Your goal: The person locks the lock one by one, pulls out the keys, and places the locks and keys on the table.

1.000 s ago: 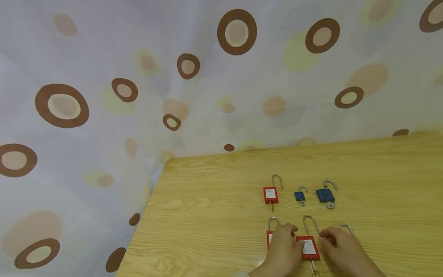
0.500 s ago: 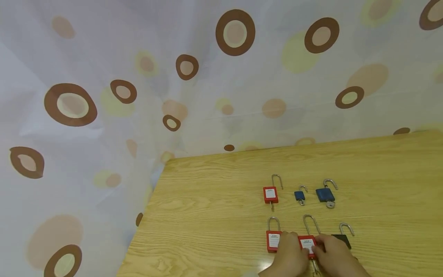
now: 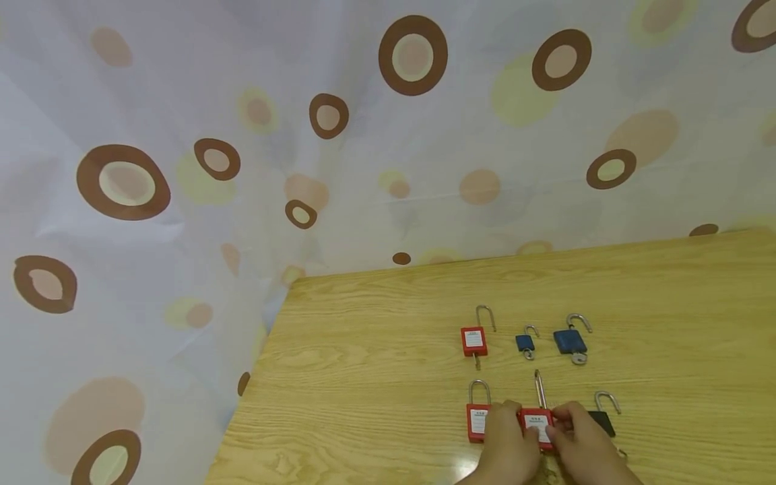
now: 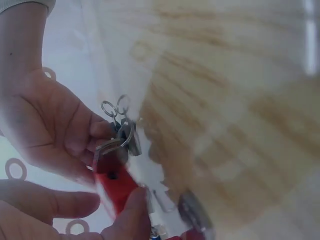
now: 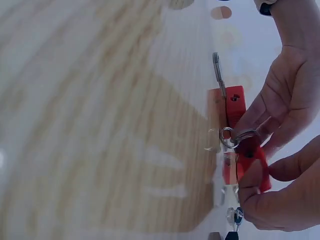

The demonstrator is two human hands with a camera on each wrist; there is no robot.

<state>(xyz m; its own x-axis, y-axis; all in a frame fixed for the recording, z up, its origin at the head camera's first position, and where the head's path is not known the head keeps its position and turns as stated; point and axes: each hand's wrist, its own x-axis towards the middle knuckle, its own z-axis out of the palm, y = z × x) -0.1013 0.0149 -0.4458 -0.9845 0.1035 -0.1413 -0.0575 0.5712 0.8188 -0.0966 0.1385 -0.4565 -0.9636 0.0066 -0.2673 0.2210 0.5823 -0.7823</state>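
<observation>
A red padlock (image 3: 536, 419) with a white label sits between both hands at the front of the wooden table. My left hand (image 3: 508, 444) grips its left side, and the thumb lies near the label. My right hand (image 3: 585, 441) pinches the right side between thumb and fingers. The steel shackle (image 3: 541, 389) points away and appears nearly edge-on. In the right wrist view, a key ring (image 5: 228, 137) hangs at the red padlock's base. The left wrist view shows keys (image 4: 131, 140) dangling there. Fingers hide parts of the body.
Another red padlock (image 3: 477, 423) lies just left of my left hand, and a black padlock (image 3: 601, 423) just right of my right hand. Behind are a red padlock (image 3: 474, 341), a small blue padlock (image 3: 525, 343) and a larger blue padlock (image 3: 570, 341). A patterned sheet (image 3: 364, 155) hangs behind.
Both hands have closed in on the middle red padlock, the left moving right and the right moving left. Its shackle has turned from a wide loop to nearly edge-on.
</observation>
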